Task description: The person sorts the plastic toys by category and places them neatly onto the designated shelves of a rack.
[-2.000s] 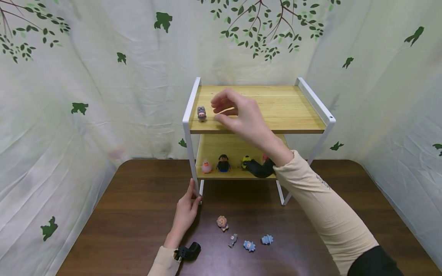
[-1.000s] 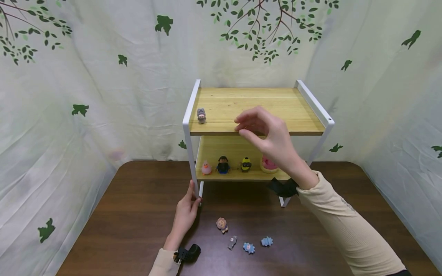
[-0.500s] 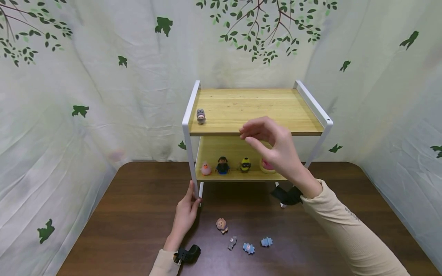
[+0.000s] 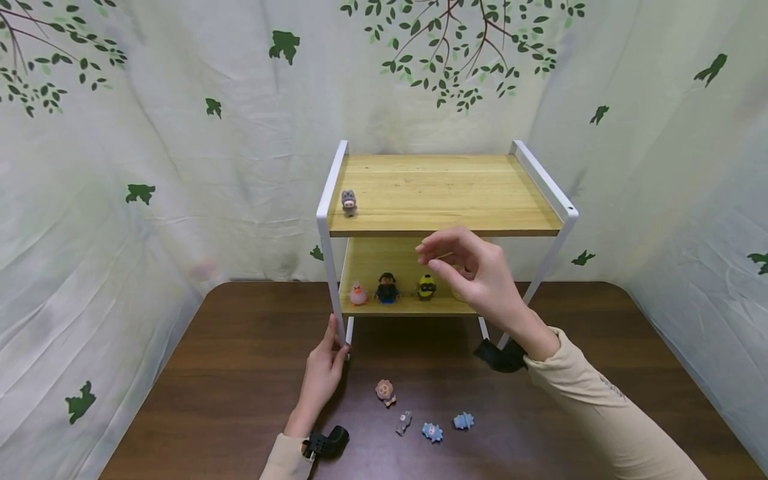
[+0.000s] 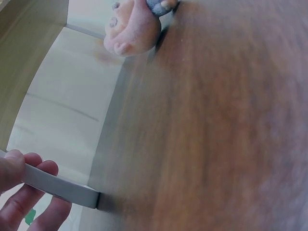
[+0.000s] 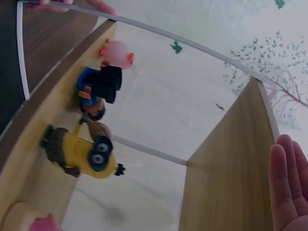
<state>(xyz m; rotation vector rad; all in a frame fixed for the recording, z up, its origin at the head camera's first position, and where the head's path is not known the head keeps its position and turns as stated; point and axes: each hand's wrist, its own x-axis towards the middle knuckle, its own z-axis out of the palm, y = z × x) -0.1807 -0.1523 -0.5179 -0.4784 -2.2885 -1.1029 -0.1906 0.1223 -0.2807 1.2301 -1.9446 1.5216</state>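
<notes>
My left hand (image 4: 324,369) grips the white front left leg (image 5: 72,192) of a two-tier wooden shelf (image 4: 456,193), thumb and fingers either side of it. In front of the shelf hangs my right hand (image 4: 474,272), fingers loosely bent and holding nothing. It covers part of a pink toy on a pale round base (image 6: 24,219) at the lower tier's right. Left of that stand a yellow minion figure (image 4: 427,287), a dark-haired figure in black and blue (image 4: 387,289) and a pink duck-like figure (image 4: 358,293). A grey eared figurine (image 4: 349,203) stands on the top tier.
On the brown table (image 4: 228,373) before the shelf lie a peach-coloured figurine (image 4: 385,393), a small grey figurine (image 4: 404,423) and two blue spiky figurines, one on the left (image 4: 432,432) and one on the right (image 4: 463,421). A leaf-printed white curtain (image 4: 240,147) surrounds the table.
My right hand has moved away from the grey figurine on the top tier, going right and then down to before the lower tier. The left hand stays on the leg.
</notes>
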